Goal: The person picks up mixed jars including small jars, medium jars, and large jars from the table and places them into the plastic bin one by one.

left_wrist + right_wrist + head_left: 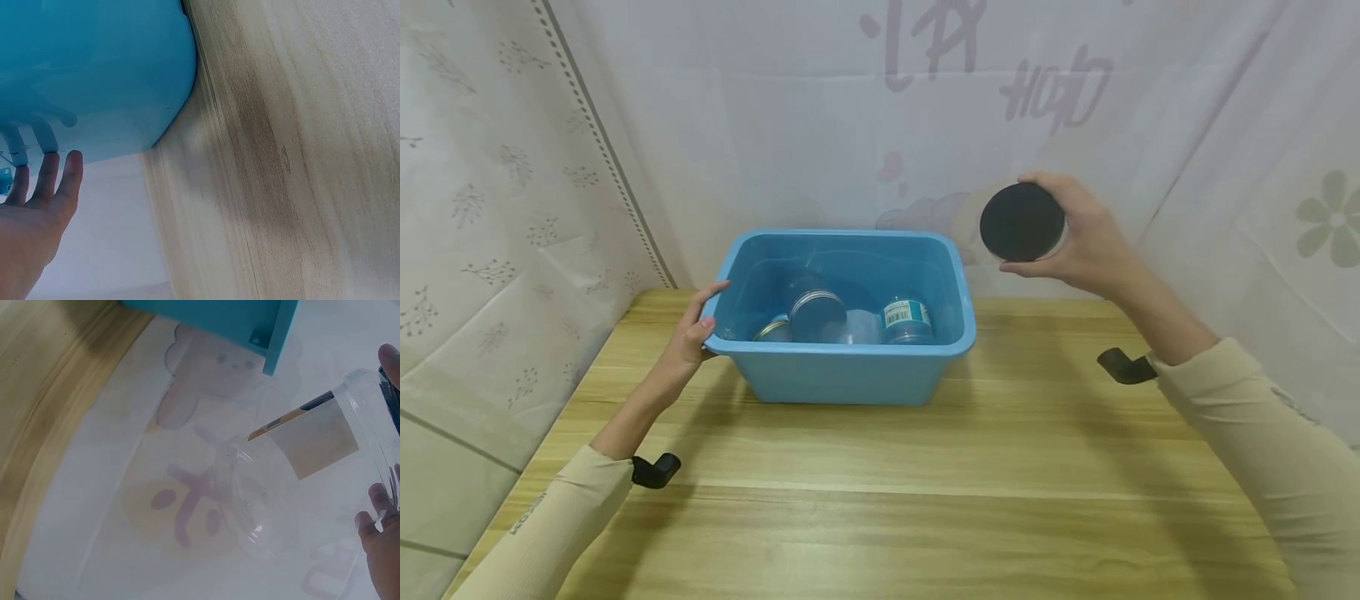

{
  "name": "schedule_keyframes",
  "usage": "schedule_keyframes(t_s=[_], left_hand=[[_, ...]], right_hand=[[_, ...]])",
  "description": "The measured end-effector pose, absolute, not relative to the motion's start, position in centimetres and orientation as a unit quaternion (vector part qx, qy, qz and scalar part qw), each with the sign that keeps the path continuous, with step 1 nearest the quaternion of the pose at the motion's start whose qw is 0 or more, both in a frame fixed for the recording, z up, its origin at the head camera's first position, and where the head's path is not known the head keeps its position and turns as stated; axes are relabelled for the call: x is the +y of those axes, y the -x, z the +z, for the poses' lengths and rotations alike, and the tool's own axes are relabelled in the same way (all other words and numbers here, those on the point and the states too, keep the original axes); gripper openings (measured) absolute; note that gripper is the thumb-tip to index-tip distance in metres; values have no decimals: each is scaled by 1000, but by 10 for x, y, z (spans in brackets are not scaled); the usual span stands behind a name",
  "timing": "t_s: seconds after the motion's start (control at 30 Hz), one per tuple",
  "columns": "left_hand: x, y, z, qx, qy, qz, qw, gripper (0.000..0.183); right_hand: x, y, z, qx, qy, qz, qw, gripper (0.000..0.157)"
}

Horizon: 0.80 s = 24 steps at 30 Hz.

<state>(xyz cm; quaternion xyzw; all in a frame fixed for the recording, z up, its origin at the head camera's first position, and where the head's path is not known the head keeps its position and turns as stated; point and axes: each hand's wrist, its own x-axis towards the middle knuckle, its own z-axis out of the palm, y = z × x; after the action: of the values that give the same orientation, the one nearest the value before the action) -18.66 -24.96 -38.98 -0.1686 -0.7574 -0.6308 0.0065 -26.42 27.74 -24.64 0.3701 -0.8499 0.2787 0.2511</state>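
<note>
A clear plastic jar [262,494] with a black lid [1022,222] is held up by my right hand [1093,242], to the right of a blue plastic tub [850,375]. In the right wrist view the jar shows a label, and fingertips grip it near the lid. At the tub's left end, my left hand [683,346] holds the rim, thumb and a finger over the edge. The left wrist view has its other fingers [70,175] against the tub's outer wall. Inside the tub lie several jars, among them a silver-lidded jar [817,317] and one with a teal label [906,312].
The tub stands on a wood-grain table [880,533], close to its back edge. A printed white curtain [775,125] hangs behind and along both sides. Black wrist mounts [657,472] stick out from both sleeves.
</note>
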Motion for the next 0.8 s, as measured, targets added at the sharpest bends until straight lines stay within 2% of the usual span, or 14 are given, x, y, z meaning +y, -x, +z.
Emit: schedule_keyframes(t_s=[0.8], left_hand=[[-249,186,-390,-755,164,-634,4,59]], right_hand=[[238,269,-239,-820,-478,216,229,105]])
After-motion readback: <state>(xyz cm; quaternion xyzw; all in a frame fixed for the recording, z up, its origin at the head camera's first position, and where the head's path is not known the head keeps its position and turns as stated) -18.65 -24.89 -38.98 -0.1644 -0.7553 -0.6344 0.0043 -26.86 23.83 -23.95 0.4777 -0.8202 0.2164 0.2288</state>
